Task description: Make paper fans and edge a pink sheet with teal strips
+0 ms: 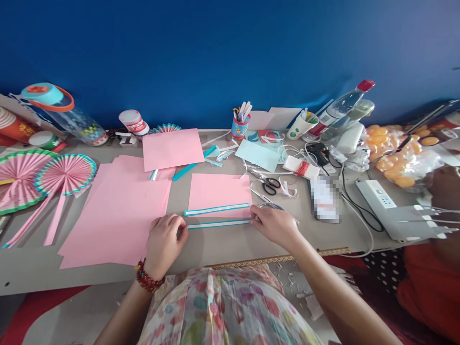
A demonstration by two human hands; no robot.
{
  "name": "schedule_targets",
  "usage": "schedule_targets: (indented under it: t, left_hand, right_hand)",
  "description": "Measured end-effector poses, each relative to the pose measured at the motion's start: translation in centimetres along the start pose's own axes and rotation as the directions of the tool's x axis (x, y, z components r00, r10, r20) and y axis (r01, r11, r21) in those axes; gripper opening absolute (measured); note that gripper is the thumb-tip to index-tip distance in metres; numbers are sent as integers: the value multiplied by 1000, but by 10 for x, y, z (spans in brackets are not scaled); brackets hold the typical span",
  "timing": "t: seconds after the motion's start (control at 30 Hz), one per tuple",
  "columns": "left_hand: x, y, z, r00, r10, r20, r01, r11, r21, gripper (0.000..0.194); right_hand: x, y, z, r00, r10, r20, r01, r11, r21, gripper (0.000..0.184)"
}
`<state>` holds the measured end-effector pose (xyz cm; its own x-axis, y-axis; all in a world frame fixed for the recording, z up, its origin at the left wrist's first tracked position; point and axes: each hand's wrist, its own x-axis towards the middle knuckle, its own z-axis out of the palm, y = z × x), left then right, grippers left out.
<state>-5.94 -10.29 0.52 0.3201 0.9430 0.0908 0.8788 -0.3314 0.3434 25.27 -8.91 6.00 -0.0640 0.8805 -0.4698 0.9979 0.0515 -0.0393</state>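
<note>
Two narrow paper strips with blue edges lie at the middle front of the table. The upper strip [216,209] rests across a small pink sheet [220,187]. Below that sheet, the lower strip [219,224] stretches between my hands. My left hand [167,239], fingers curled together, is at its left end and partly over a stack of large pink sheets [118,206]. At the right end, my right hand [275,223] pinches the strip between thumb and fingers. Black-handled scissors [270,185] lie beyond my right hand.
Pink pleated paper fans [65,175] lie at left. Behind are a pink card [173,149], a pen cup [240,127], a pale blue sheet [258,155] and bottles. A phone [325,199], cables and a power strip [383,201] are at right. Another person sits at far right.
</note>
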Motion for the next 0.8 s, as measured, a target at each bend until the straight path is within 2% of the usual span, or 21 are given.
schedule_targets:
  t: [0.23,0.33,0.4,0.53,0.63,0.7,0.77,0.8]
  left_hand:
    - [-3,2,5,999,11,-42,-9,999,50,7]
    - [-6,1,7,995,-27,-97,33,998,61,5]
    - [-10,-3,9,989,-66,-133,74,996,53,11]
    - [-16,-12,10,980,-118,-163,115,993,-26,15]
    - [-16,-6,1,954,-138,-266,109,987,-120,17]
    - [-11,8,-8,956,-51,-289,-5,982,-188,25]
    - [-3,26,-16,970,170,-175,-209,949,-235,37]
    - [2,36,-17,948,310,-73,-318,917,-240,43]
  right_hand:
    - [10,12,-1,999,-6,43,4,998,57,17]
    - [11,13,-1,999,-8,43,5,998,67,17]
    - [11,13,0,999,-9,31,7,997,74,16]
    - [10,13,1,1000,-16,4,16,995,95,15]
    - [10,14,3,1000,-18,-8,19,995,96,15]
    - [10,15,4,1000,-17,-14,18,996,91,15]
    - [10,15,4,1000,-20,-20,22,996,83,16]
    - [10,15,4,999,-24,-21,26,997,78,16]
